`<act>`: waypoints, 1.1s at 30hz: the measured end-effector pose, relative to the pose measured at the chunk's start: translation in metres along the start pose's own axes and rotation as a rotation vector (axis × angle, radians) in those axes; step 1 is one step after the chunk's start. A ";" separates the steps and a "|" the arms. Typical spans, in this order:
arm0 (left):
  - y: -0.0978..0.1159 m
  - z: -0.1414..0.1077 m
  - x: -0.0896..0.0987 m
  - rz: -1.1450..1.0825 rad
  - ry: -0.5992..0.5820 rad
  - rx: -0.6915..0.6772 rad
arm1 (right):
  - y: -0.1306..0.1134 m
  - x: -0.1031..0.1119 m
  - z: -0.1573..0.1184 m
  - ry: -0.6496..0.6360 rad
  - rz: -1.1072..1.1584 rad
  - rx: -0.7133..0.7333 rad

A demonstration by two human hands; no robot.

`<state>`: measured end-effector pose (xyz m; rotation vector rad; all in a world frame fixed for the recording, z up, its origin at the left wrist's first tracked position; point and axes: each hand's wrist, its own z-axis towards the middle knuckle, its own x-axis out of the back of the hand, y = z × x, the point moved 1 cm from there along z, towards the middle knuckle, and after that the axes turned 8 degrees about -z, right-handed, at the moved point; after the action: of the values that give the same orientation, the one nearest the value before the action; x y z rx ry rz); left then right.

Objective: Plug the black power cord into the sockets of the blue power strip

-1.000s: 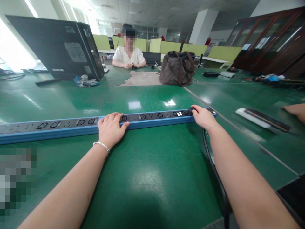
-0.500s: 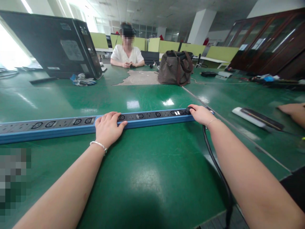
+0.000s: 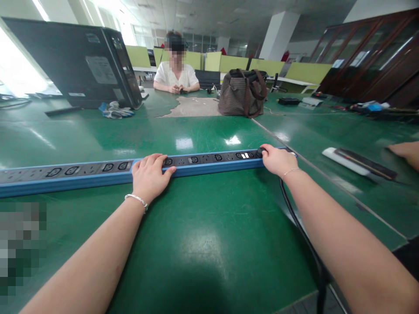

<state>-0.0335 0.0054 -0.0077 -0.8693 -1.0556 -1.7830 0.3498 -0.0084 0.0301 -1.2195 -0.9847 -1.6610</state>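
Note:
A long blue power strip [image 3: 212, 165] with a black socket face lies across the green table [image 3: 203, 218]. Over its middle rests my left hand [image 3: 150, 174], fingers on the far edge and thumb on the near side, gripping it. My right hand [image 3: 278, 160] is closed on a black plug [image 3: 260, 151] at the strip's right end; its fingertips are partly hidden. From beneath that hand a thick black cable [image 3: 299, 224] runs down past the table's near edge.
Behind stand a black computer case [image 3: 78, 65], gloves [image 3: 116, 110] and a brown bag [image 3: 240, 96]. A person in white [image 3: 176, 78] sits across the table. At right lie a white and black bar [image 3: 360, 163] and another person's hand [image 3: 404, 150].
The whole view has shifted slightly, with the scene a little further right. Both my hands keep their places on the strip and the plug.

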 end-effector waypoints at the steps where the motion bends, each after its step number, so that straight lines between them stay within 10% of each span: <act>1: 0.000 0.000 0.000 0.002 0.000 0.000 | 0.000 0.001 0.001 -0.002 -0.013 0.019; 21: 0.001 0.000 0.001 0.015 0.001 0.007 | 0.013 -0.014 0.008 0.016 0.259 0.055; 33: 0.001 -0.001 0.001 -0.002 0.005 -0.003 | 0.032 0.020 0.003 0.004 1.042 -0.209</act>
<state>-0.0331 0.0043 -0.0068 -0.8656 -1.0512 -1.7885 0.3771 -0.0198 0.0537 -1.4911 -0.0683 -0.9207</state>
